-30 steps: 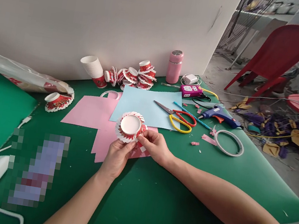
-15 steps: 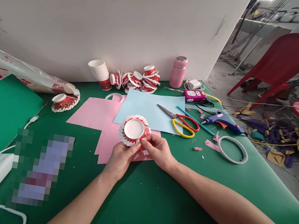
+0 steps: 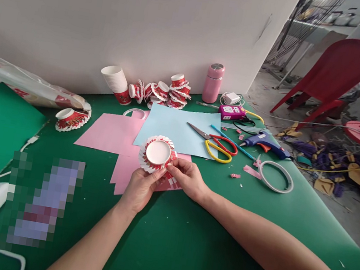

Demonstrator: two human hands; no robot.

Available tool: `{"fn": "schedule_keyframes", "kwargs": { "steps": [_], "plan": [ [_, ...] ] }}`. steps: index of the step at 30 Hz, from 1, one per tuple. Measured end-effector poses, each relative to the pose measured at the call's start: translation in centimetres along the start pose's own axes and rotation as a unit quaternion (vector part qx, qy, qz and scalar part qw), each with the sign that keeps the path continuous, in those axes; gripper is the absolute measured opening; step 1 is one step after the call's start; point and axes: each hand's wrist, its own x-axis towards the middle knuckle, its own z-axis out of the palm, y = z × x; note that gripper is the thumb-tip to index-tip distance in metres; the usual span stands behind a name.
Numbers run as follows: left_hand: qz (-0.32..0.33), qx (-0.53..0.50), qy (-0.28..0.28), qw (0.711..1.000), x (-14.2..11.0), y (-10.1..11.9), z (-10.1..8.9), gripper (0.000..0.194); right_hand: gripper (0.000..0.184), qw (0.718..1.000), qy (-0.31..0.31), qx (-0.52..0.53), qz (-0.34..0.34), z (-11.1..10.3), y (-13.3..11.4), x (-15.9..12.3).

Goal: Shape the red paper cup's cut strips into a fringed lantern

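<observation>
1. while the left hand (image 3: pixel 139 188) grips the lower side of a cup (image 3: pixel 158 152), thumb pressed against fingers, the right hand (image 3: pixel 189 180) pinches the fringe at the cup's lower right between thumb and forefinger, its other fingers curled in.
2. the cup is held up over the middle of a green table (image 3: pixel 203 245), its round white end turned toward the viewer, red and white strips fanned out around it.
3. beneath and beyond the hands lies pink paper (image 3: pixel 109 132), partly covered by blue paper (image 3: pixel 167 126).
4. scissors (image 3: pixel 205 135) rest with their blades on the blue paper; the red and yellow handles reach past its right side, beside a blue stick (image 3: pixel 246 152).
5. toward the table's right edge are a glue gun (image 3: pixel 266 141) and, nearer, a tape roll (image 3: pixel 291 183) with pink scraps (image 3: pixel 252 171) at its left.
6. along the far edge, by the wall, from left to right: a tilted cup stack (image 3: pixel 113 78), a pile of fringed cups (image 3: pixel 161 90), a pink bottle (image 3: pixel 213 84) and a white charger (image 3: pixel 231 98), with a purple box (image 3: pixel 232 112) just in front.
7. toward the left edge, a pixelated patch (image 3: pixel 46 202) hides something.
8. past the right edge, a red chair (image 3: pixel 342 70) stands on the floor.
</observation>
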Motion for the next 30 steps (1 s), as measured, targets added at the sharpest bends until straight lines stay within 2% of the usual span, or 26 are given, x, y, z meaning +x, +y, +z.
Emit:
{"fn": "schedule_keyframes", "kwargs": {
  "steps": [11, 23, 27, 30],
  "plan": [
    [0.010, 0.009, 0.025, 1.000, -0.2, 0.1, 0.4, 0.026, 0.026, 1.000, -0.014, -0.010, 0.014, -0.1, 0.1, 0.1],
    [0.027, -0.012, 0.029, 0.999, -0.3, 0.3, 0.7, 0.027, 0.031, 0.997, -0.020, -0.080, 0.001, 0.0, -0.1, -0.2],
    [0.012, -0.047, 0.043, 0.998, -0.2, 0.5, 0.7, 0.027, 0.022, 0.986, 0.007, -0.158, -0.049, -0.1, -0.6, -0.6],
    [0.012, -0.077, 0.062, 0.995, 0.1, 0.7, 0.4, 0.028, 0.010, 0.953, 0.036, -0.267, -0.141, -0.2, -0.9, -1.0]
  ]
}}
